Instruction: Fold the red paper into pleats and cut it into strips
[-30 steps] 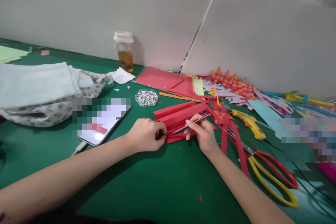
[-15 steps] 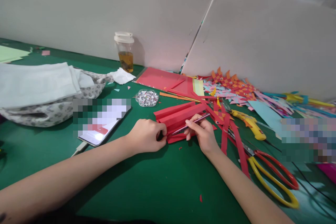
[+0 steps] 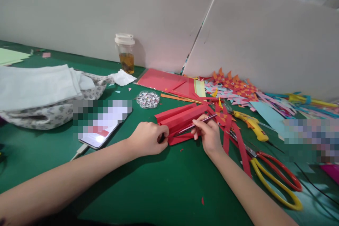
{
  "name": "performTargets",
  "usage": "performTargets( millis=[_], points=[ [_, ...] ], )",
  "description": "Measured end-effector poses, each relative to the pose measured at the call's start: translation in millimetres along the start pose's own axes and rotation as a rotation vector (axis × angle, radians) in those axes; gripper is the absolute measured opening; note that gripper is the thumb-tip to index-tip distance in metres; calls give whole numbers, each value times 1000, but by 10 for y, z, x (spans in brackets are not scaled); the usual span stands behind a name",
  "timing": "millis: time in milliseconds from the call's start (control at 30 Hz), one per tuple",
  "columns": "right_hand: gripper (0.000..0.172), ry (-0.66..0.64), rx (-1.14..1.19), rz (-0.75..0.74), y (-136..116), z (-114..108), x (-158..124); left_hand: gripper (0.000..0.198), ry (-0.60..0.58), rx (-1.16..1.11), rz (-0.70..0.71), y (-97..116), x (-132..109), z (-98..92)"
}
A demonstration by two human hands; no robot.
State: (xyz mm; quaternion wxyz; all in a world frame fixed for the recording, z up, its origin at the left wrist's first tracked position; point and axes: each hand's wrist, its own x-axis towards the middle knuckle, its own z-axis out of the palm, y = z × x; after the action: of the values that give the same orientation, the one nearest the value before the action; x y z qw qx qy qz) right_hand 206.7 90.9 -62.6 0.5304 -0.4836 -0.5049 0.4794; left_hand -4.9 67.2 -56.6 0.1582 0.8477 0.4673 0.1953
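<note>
The green surface [image 3: 164, 187] carries a folded red paper [image 3: 182, 120] at its middle, lying flat with its pleats running left to right. The paper's near-left end sits under the left hand [image 3: 148, 137], whose fingers are curled shut and pinching that corner down. The right hand [image 3: 209, 135] rests at the paper's right end, closed around a thin knife [image 3: 194, 125] held like a pen, the blade slanting left across the paper toward the left hand.

The main risk, as I judge it, is the blade running on toward the left fingertips, since tip and fingers are near each other on one line. A weak pinch could also let the pleats slide or spring open, so the cut wanders or tears. Loose red strips [image 3: 233, 137] just right of the right hand could snag the wrist, and the scissors [image 3: 275, 180] lie nearer and further right
</note>
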Motion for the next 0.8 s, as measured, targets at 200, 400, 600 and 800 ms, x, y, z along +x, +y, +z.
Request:
performTargets(
  millis=[200,400,600,800],
  points=[
    [21,-149,-18,22,-44,70,-56,12,1,-7,9,-9,9,3],
    [22,-169,-34,33,-45,81,-59,11,2,4,11,-21,12,11],
    [21,-101,-25,24,-26,55,-35,11,-12,2,1,-20,-1,5],
    [21,-48,8,-21,24,-5,-9,12,-17,11,-4,-10,4,-15]
  ],
)
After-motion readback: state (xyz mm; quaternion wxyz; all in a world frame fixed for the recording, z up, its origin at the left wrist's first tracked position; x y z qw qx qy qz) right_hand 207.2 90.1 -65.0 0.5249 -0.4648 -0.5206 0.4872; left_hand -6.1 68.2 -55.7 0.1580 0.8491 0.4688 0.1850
